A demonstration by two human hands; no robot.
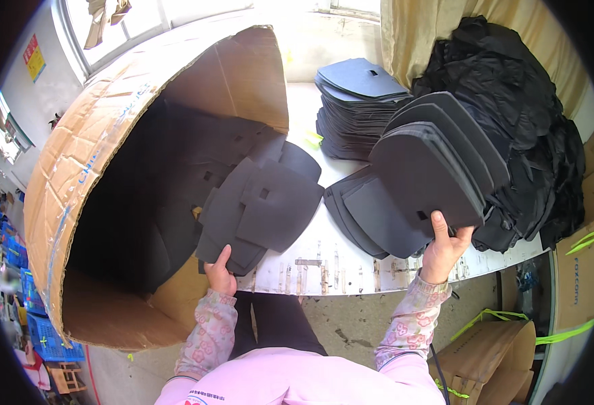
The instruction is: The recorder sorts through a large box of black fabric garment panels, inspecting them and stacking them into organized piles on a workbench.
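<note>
Dark grey foam sheets (280,212), curved in outline with a small square hole, spill from the mouth of a big cardboard box (101,121) lying on its side. My left hand (221,273) grips the near edge of these sheets, thumb on top and fingers hidden beneath. To the right, my right hand (445,246) holds the lower edge of a thick stack of similar foam sheets (425,169), tilted up, its thumb beside the square hole. More loose sheets (371,212) lie fanned out under that stack on the white table (304,270).
Behind stands a tall pile of foam sheets (361,111). A heap of black fabric (499,81) fills the table's right side, before a beige curtain (405,40). Below right, an open cardboard carton (486,358) sits on the floor. Blue crates (50,337) are at far left.
</note>
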